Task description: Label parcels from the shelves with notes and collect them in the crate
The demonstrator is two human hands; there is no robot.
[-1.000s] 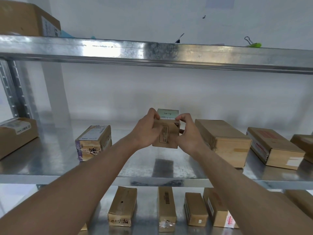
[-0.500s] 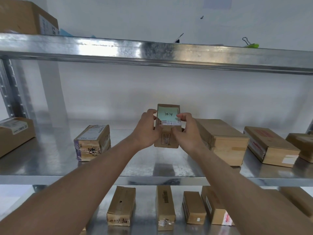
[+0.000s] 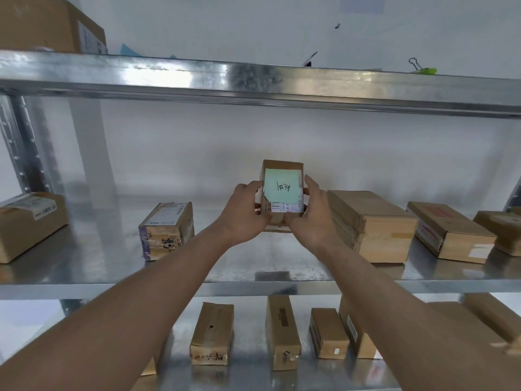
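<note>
I hold a small cardboard parcel (image 3: 282, 167) above the middle shelf (image 3: 253, 258), its top face tilted toward me. A pale green note (image 3: 282, 186) with dark handwriting is stuck on that face, above a white barcode label. My left hand (image 3: 244, 214) grips the parcel's left side and my right hand (image 3: 311, 215) grips its right side, thumbs near the lower edge. No crate is in view.
More cardboard parcels lie on the middle shelf: one at the left edge (image 3: 28, 224), one taped (image 3: 166, 230), a large one (image 3: 372, 224) right beside my right hand. Several parcels (image 3: 282, 331) sit on the lower shelf. The top shelf beam (image 3: 253, 80) carries a box and a green binder clip (image 3: 423, 69).
The parcel has been tipped back toward me, so its noted top face now shows fully. Both hands rose slightly with it.
</note>
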